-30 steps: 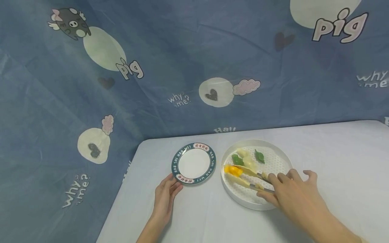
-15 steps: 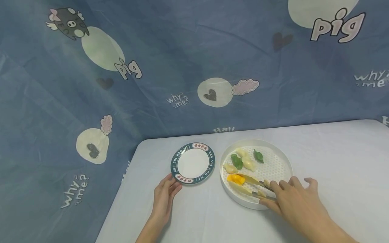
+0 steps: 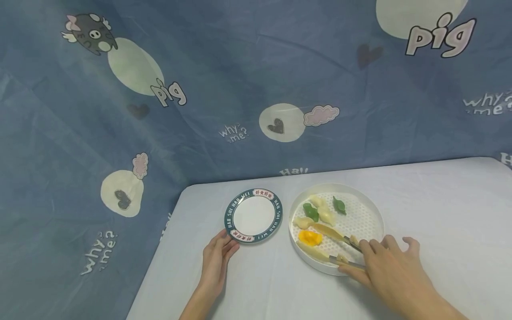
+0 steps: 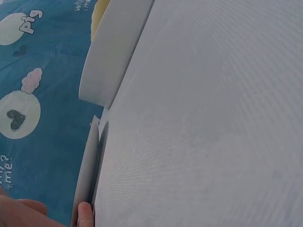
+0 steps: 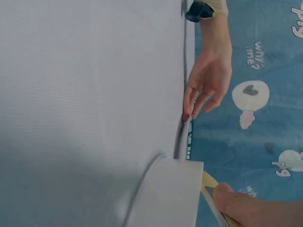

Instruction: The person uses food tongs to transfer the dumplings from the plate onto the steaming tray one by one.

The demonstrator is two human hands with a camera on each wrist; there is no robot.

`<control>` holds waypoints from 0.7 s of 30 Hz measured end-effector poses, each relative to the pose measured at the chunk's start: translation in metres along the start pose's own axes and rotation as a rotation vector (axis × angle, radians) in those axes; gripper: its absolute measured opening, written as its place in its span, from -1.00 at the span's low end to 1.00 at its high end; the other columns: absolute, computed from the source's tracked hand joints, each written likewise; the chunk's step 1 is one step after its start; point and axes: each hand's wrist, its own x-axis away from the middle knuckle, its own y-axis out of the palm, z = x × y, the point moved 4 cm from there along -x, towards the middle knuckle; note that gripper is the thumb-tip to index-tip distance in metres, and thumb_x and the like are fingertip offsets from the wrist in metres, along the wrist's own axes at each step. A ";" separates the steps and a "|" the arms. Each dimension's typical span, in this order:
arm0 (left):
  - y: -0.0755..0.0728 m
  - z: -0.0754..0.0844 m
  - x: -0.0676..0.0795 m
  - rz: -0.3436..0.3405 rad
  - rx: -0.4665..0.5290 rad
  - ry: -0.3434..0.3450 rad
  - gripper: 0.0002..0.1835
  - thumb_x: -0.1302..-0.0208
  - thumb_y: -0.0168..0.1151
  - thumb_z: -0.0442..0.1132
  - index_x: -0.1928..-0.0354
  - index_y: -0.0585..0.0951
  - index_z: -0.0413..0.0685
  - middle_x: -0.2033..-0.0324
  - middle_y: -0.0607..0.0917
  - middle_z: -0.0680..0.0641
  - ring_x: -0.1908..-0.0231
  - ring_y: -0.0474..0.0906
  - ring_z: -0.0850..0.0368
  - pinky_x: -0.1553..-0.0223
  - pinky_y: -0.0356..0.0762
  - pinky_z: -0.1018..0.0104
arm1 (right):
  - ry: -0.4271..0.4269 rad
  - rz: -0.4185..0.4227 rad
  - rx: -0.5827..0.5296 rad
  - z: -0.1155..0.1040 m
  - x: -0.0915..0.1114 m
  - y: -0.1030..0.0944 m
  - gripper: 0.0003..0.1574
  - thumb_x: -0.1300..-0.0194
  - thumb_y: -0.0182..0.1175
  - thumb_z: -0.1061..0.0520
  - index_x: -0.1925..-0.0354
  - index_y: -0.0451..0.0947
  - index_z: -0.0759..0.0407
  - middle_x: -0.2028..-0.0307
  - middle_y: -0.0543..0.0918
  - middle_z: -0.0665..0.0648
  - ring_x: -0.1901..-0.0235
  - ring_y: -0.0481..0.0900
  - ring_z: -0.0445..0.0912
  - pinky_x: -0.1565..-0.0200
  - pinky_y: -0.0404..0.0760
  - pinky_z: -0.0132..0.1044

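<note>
My left hand [image 3: 216,262] pinches the near left rim of a small white plate [image 3: 254,215] with a dark green lettered border. In the left wrist view the plate [image 4: 87,165] appears edge-on, fingers at its rim. My right hand [image 3: 390,266] grips tongs [image 3: 326,231] with pale yellow tips, reaching into a round white perforated tray [image 3: 368,215]. The tong arms stand spread on either side of a bright yellow dumpling-like piece [image 3: 310,238], apparently apart from it. Several pale dumpling-like pieces [image 3: 327,215] and two green pieces [image 3: 310,212] lie in the tray's left and far part.
A white cloth [image 3: 256,284] covers the table, whose far edge meets a blue printed curtain [image 3: 224,89]. The tray stands just right of the plate, with a narrow gap between them. The tray's raised wall [image 5: 165,194] shows in the right wrist view.
The tongs shifted nearer with the yellow piece, uncovering a pale piece behind it. They have since spread, letting the yellow piece rest on the tray. My left hand and plate stay put.
</note>
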 end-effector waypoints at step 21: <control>-0.001 -0.001 -0.001 0.001 0.008 -0.006 -0.33 -0.65 -0.12 -0.20 -0.66 0.11 -0.34 -0.38 0.46 -0.32 -0.16 0.62 0.21 -0.28 0.73 0.54 | -0.019 0.109 -0.067 -0.023 -0.017 -0.034 0.10 -0.24 0.11 -0.76 -0.02 0.67 0.20 0.25 0.74 0.09 0.09 0.61 0.12 -0.16 0.43 0.52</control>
